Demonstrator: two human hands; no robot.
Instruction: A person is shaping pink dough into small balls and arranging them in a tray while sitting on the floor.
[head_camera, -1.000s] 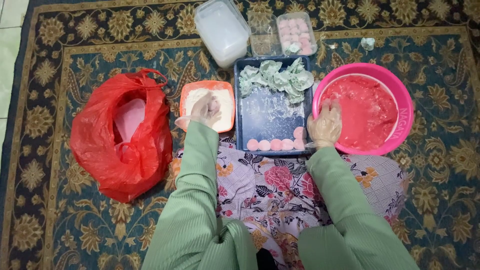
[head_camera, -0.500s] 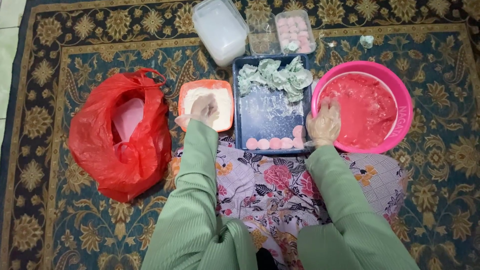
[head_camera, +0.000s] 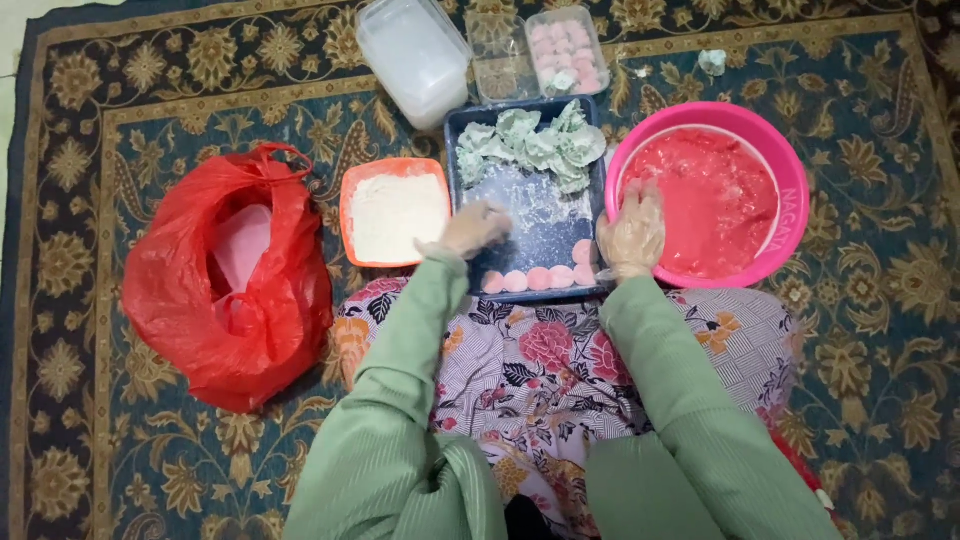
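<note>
My left hand, in a thin floury glove, hovers over the near left corner of the dark blue tray, fingers bunched downward; what they hold is hidden. Just left of it is an orange tub of white flour. A row of pink dough balls lines the tray's near edge, and crumpled green paper cups fill its far end. My gloved right hand rests with spread fingers on the near left rim of the pink basin, which holds pink dough.
A red plastic bag lies open on the patterned carpet at the left. Beyond the tray stand a white lidded tub, a clear box of pink balls and an empty clear box. My lap is under a floral cloth.
My left hand has moved right, from the orange flour tub to the corner of the dark tray. My right hand has stayed at the basin's rim.
</note>
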